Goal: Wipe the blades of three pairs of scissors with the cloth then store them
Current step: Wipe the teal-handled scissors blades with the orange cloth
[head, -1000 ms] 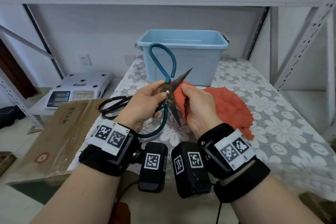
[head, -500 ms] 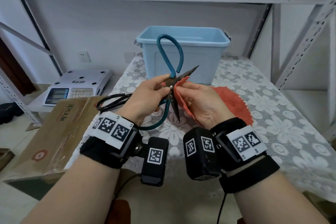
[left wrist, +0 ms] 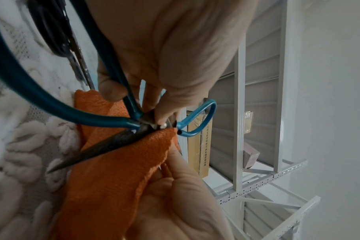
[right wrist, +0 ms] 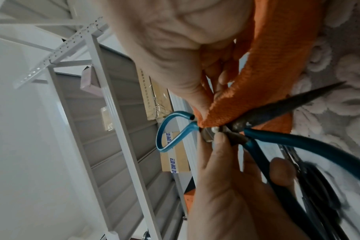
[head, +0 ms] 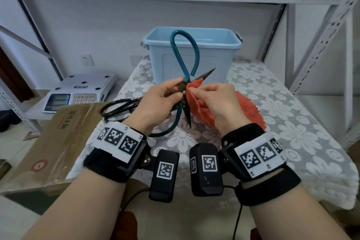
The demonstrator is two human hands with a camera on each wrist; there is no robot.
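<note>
A pair of teal-handled scissors [head: 184,60] [left wrist: 58,107] [right wrist: 298,142] is held up over the table with its dark blades spread apart. My left hand [head: 157,103] pinches it at the pivot, thumb on the rivet. My right hand [head: 216,101] grips an orange cloth [head: 247,111] [left wrist: 113,170] [right wrist: 263,68] and presses a fold of it against the blade by the pivot. One blade points down at the table, the other up to the right. A black-handled pair of scissors [head: 118,107] lies on the table to the left.
A light blue plastic bin [head: 192,54] stands open at the back of the lace-covered table [head: 292,122]. A cardboard sheet [head: 48,142] leans at the table's left edge. A white scale [head: 78,93] sits further left. Shelf uprights [head: 321,45] stand on the right.
The scissors have risen and tilted more upright. My right hand has slid the cloth along the blade towards the pivot.
</note>
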